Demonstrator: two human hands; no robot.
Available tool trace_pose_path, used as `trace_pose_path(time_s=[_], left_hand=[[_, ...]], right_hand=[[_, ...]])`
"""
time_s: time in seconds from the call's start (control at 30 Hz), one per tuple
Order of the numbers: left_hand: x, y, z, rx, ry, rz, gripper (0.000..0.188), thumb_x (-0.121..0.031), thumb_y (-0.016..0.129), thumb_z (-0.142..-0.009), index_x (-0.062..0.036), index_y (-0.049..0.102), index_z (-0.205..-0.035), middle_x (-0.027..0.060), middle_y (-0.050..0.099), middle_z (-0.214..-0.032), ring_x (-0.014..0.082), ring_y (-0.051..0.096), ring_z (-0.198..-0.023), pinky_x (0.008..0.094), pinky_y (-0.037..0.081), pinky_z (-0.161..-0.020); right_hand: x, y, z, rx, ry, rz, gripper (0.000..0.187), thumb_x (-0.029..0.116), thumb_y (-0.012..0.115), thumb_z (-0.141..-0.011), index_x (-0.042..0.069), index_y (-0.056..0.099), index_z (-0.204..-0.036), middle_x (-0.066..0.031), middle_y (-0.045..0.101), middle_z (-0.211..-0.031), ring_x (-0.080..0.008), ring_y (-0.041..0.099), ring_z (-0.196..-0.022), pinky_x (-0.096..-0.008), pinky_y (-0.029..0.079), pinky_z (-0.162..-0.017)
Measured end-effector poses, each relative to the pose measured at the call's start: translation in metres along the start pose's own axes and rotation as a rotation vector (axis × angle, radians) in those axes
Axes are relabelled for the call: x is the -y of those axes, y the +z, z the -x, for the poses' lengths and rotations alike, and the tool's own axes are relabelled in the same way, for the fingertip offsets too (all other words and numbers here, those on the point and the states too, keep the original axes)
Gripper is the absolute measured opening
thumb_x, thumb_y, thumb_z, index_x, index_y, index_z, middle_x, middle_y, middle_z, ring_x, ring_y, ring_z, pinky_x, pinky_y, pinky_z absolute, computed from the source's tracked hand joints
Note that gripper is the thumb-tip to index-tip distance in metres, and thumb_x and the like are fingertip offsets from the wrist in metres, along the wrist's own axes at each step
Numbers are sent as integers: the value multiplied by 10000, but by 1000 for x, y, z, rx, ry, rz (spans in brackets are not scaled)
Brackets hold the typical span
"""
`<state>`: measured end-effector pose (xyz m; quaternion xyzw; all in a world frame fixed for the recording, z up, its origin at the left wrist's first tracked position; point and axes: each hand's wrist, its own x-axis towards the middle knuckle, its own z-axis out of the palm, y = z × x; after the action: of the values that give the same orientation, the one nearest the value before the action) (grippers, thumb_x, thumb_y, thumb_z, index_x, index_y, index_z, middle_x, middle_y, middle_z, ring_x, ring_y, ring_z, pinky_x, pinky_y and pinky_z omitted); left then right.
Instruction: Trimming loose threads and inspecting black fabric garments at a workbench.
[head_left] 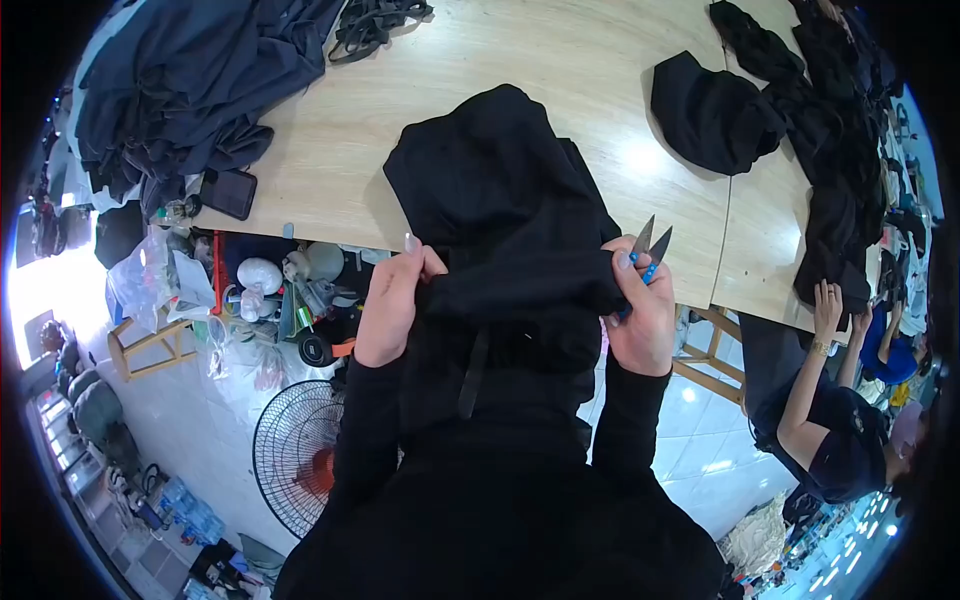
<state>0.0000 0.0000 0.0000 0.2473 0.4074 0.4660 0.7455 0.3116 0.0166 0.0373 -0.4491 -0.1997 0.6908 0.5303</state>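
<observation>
A black garment (490, 180) lies partly on the table, its near edge drawn over the table's front toward me. My left hand (395, 300) pinches that edge at its left end, thumb and fingers closed on the cloth. At the other end my right hand (645, 310) grips the cloth between thumb and fingers. Tucked in the same right hand is a pair of thread snips (652, 245) with blue parts, its two blades pointing up and apart. Between my hands the fabric is stretched into a band. A dark strap (474, 375) hangs below it.
The wooden table (590, 50) carries a dark clothing heap (200, 80), a phone (229, 193) and another black piece (715, 115). A fan (295, 455) stands at lower left. On the right a co-worker (840, 420) handles black cloth (835, 240). Below the table's left edge sits a cluttered bin area (260, 275).
</observation>
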Motion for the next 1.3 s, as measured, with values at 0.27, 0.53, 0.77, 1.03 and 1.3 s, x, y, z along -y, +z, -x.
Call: trace_pose_path(time_s=[0.27,0.53,0.77,1.03,1.3], left_hand=[[-26,69,-12,-72,470,-1045,95,-104,830,-900,-45,778,-953,80,719,-859,224,676,-845,343,514,-788],[-9,92,-24,185,276,-854,334,-127,878,-889,-21,672,-1130,116,685,-1065,259,692,-991,349,549,-889],[0,82,-25,309,367,-1072,220,-117,824,-942,-9,647,-1018,103,693,-1000,229,692,-941,361,525,-788],[-12,94,-21,76,-30,191,137,-90,612,-1129,-45,653,-1252,53,772,-1119,127,746,-1029,304,612,-883],[-23,96,-17,50,55,253,390,38,650,-1059,2,612,-1446,132,750,-1240,210,761,-1128,422,651,-1010]], right_hand=[[12,17,-1,116,-115,338,133,162,690,-1099,43,748,-1094,84,550,-831,-18,449,-707,-230,336,-658],[31,26,-7,114,-199,457,134,150,675,-1103,36,744,-1085,54,579,-836,-34,469,-763,-237,340,-688],[28,14,-1,109,-288,580,156,148,637,-1122,43,752,-1121,23,650,-885,-56,512,-793,-258,389,-716],[25,38,-14,-143,-481,897,215,117,587,-1145,6,757,-1216,-25,730,-953,-87,542,-789,-284,424,-710],[13,31,16,-83,-383,798,291,264,623,-1140,25,734,-1266,-8,622,-824,-58,491,-705,-241,332,-635]])
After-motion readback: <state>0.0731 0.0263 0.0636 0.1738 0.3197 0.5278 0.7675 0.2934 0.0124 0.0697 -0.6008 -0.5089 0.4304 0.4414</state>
